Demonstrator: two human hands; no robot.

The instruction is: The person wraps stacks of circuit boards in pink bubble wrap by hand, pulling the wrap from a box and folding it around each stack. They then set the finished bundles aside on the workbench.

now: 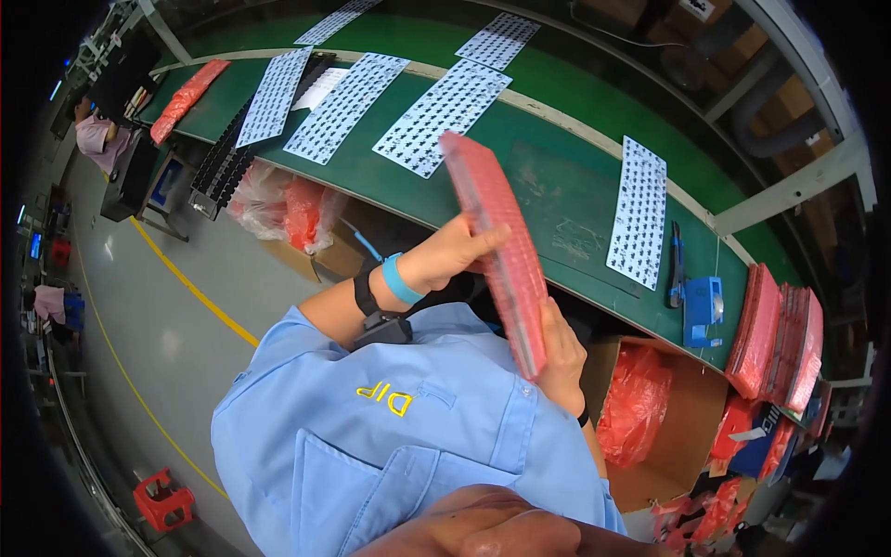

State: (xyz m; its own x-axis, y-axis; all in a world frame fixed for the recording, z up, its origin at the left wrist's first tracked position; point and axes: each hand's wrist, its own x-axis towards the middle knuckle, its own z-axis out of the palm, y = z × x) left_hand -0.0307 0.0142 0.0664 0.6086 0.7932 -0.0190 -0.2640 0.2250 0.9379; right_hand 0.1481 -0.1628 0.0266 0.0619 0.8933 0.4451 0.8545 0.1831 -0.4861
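Note:
I hold a flat bundle wrapped in pink bubble wrap (509,255) in both hands, tilted up in front of my chest at the table's near edge. My left hand (457,249) grips its side near the upper end, with the thumb across the wrap; a blue strap is round that wrist. My right hand (561,355) closes round the lower end, its fingers partly hidden behind the bundle. White panels covered with rows of small dark parts lie beyond it, the nearest a wide panel (442,116). What is inside the wrap cannot be made out clearly.
The green workbench (557,186) carries another white panel (639,213), dark-handled cutters (676,265) and a blue tape dispenser (703,311). Pink wrapped bundles (775,336) stand at the right end. A cardboard box with red plastic (636,408) sits below. A red stool (163,501) stands at left.

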